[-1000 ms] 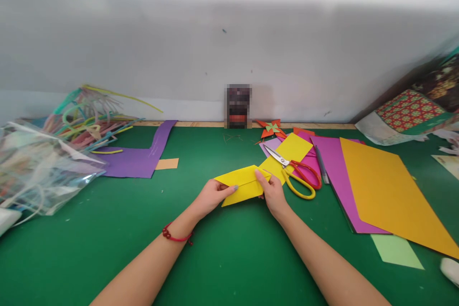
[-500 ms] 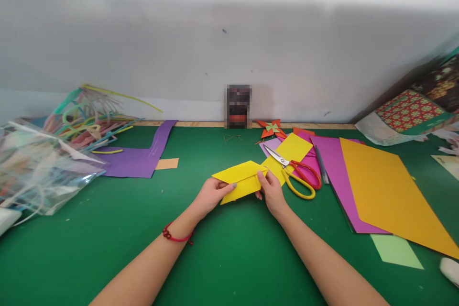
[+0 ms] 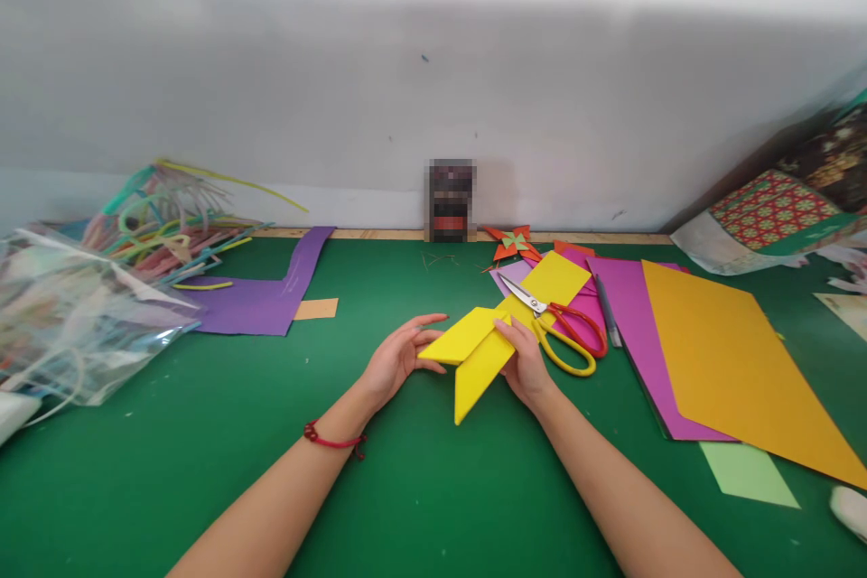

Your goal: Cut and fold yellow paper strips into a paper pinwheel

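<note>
A folded yellow paper point(image 3: 474, 352) lies between my hands on the green table point(image 3: 420, 488), one flap pointing toward me. My right hand point(image 3: 528, 366) grips its right side, thumb on top. My left hand point(image 3: 399, 352) touches the left tip with thumb and fingers spread apart. A red string bracelet point(image 3: 331, 442) sits on my left wrist.
Scissors with red and yellow handles point(image 3: 562, 330) lie just right of my hands on a yellow sheet point(image 3: 552, 280). Magenta point(image 3: 629, 325) and orange point(image 3: 731, 361) sheets spread at the right. A purple sheet point(image 3: 264, 298) and a plastic bag of coloured strips point(image 3: 88, 307) sit at the left.
The yellow paper has been turned and partly unfolded, so one flap now points toward me. My left hand's fingers have opened and lifted off the paper's top.
</note>
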Action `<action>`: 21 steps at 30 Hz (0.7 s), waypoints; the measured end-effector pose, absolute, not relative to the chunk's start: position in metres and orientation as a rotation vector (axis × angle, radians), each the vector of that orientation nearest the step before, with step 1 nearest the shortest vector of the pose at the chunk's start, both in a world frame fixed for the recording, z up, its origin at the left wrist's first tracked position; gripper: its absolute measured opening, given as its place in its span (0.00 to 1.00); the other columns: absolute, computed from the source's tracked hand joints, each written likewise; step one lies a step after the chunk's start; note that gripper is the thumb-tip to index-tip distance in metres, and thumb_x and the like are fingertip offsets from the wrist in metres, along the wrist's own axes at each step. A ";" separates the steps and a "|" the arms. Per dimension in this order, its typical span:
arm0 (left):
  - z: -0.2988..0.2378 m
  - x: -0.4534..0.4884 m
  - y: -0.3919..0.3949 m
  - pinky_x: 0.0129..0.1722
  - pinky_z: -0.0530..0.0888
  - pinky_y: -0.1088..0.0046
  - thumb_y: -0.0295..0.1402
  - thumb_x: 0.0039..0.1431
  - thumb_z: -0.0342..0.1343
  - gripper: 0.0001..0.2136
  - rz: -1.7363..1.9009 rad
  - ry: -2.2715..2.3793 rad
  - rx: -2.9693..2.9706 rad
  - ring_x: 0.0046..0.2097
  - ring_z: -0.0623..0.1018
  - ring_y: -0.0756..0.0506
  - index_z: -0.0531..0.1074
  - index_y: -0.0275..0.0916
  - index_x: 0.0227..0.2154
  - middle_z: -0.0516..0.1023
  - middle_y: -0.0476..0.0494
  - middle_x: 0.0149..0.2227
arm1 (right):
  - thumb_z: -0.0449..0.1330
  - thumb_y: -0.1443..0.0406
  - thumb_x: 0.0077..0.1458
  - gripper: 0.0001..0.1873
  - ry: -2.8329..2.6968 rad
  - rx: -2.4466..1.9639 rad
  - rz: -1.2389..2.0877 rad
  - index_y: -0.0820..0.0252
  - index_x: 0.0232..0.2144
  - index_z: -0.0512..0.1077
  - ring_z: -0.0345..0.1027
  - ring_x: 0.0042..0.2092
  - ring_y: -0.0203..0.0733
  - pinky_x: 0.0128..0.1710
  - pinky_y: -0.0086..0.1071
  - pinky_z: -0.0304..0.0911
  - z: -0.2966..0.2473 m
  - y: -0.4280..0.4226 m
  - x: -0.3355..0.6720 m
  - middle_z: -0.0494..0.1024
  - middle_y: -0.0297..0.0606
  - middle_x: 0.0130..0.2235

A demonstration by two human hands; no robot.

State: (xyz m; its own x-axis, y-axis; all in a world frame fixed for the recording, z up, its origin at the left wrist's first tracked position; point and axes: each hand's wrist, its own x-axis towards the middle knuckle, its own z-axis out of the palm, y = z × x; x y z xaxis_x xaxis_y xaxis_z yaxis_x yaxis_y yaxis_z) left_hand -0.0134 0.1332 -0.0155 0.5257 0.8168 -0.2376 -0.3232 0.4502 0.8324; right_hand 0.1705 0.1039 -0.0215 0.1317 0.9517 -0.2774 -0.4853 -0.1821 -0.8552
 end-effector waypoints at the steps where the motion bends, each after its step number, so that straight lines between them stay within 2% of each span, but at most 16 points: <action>1: -0.015 -0.013 0.133 0.32 0.72 0.72 0.41 0.52 0.54 0.19 0.791 0.707 0.815 0.34 0.77 0.45 0.70 0.37 0.45 0.78 0.39 0.36 | 0.63 0.57 0.40 0.14 -0.616 -1.090 1.471 0.61 0.26 0.67 0.56 0.17 0.30 0.12 0.23 0.49 -0.021 0.103 0.172 0.64 0.28 0.18; 4: -0.013 -0.010 0.132 0.29 0.71 0.75 0.44 0.52 0.55 0.19 0.761 0.731 0.895 0.31 0.76 0.48 0.71 0.36 0.42 0.77 0.40 0.33 | 0.63 0.58 0.40 0.13 -0.806 -1.111 1.622 0.62 0.26 0.69 0.58 0.18 0.32 0.15 0.24 0.52 -0.021 0.100 0.177 0.67 0.30 0.19; 7: -0.013 -0.007 0.130 0.24 0.70 0.76 0.47 0.48 0.58 0.19 0.666 0.754 1.048 0.25 0.74 0.50 0.72 0.35 0.35 0.75 0.45 0.26 | 0.62 0.57 0.42 0.14 -1.020 -1.123 1.727 0.63 0.27 0.70 0.58 0.18 0.31 0.15 0.24 0.52 -0.019 0.097 0.179 0.68 0.30 0.19; 11: -0.014 -0.006 0.127 0.18 0.64 0.79 0.44 0.47 0.59 0.15 0.562 0.805 1.227 0.17 0.67 0.54 0.70 0.37 0.30 0.67 0.55 0.16 | 0.63 0.56 0.43 0.15 -1.254 -1.085 1.788 0.63 0.25 0.70 0.57 0.19 0.30 0.17 0.23 0.52 -0.013 0.095 0.176 0.68 0.30 0.20; 15: -0.014 -0.006 0.125 0.15 0.60 0.81 0.43 0.47 0.60 0.14 0.508 0.837 1.233 0.15 0.63 0.55 0.68 0.37 0.28 0.62 0.58 0.13 | 0.59 0.51 0.46 0.18 -1.260 -1.086 1.717 0.62 0.23 0.69 0.56 0.18 0.30 0.15 0.23 0.52 -0.015 0.095 0.172 0.66 0.29 0.18; 18: -0.012 -0.006 0.126 0.17 0.62 0.81 0.43 0.46 0.60 0.14 0.656 0.918 1.114 0.17 0.66 0.54 0.67 0.37 0.29 0.68 0.56 0.16 | 0.55 0.46 0.47 0.23 -1.036 -1.051 1.714 0.60 0.29 0.70 0.61 0.19 0.33 0.14 0.24 0.55 -0.020 0.099 0.174 0.69 0.31 0.20; 21: -0.012 -0.006 0.129 0.23 0.67 0.79 0.42 0.45 0.61 0.16 0.889 0.965 0.901 0.23 0.73 0.52 0.67 0.37 0.32 0.74 0.51 0.23 | 0.55 0.49 0.49 0.25 -0.896 -0.986 1.717 0.59 0.43 0.68 0.65 0.21 0.36 0.15 0.26 0.59 -0.021 0.101 0.176 0.72 0.32 0.23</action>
State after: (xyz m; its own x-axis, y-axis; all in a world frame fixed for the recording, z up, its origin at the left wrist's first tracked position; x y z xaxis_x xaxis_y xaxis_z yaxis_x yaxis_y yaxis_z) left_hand -0.0058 0.1288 -0.0118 0.3066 0.9088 -0.2831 -0.2081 0.3542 0.9117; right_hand 0.1760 0.1008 -0.0213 -0.2444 0.9439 -0.2220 -0.3577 -0.3005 -0.8841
